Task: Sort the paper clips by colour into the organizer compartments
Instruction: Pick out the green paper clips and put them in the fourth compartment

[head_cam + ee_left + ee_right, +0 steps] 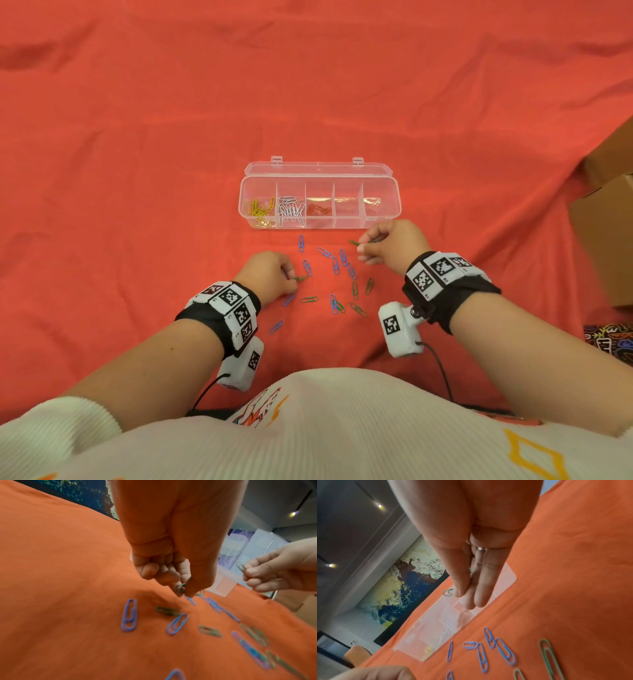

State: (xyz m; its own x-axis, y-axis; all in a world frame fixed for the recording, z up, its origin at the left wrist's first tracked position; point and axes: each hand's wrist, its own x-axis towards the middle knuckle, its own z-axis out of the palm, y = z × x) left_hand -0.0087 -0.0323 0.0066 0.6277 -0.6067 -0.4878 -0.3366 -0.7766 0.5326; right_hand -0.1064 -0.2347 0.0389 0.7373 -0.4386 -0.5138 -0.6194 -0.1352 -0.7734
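Paper clips [329, 274], blue and green ones, are scattered loose on the red cloth [137, 171] just in front of the clear organizer [383, 212], in the patch between the two hands. The organizer sits open with its lid folded back; the leftmost compartment has yellow clips [262, 210], the next one white clips [291, 210], the middle one red clips [318, 209], and I can't tell what's in the two on the right. The left hand [270, 274] is low over the cloth with fingers curled in, thumb and forefinger pinching a green clip [180, 588] that pokes out from the fingertips toward the pile, right next to a blue clip [307, 268]. The right hand [394, 241] is up near the organizer's front right corner, thumb and index pinched on another green clip [354, 242] whose free end sticks out to the left of the fingertips. In the right wrist view the other fingers [488, 585] of that hand stretch out straight and close together over the organizer.
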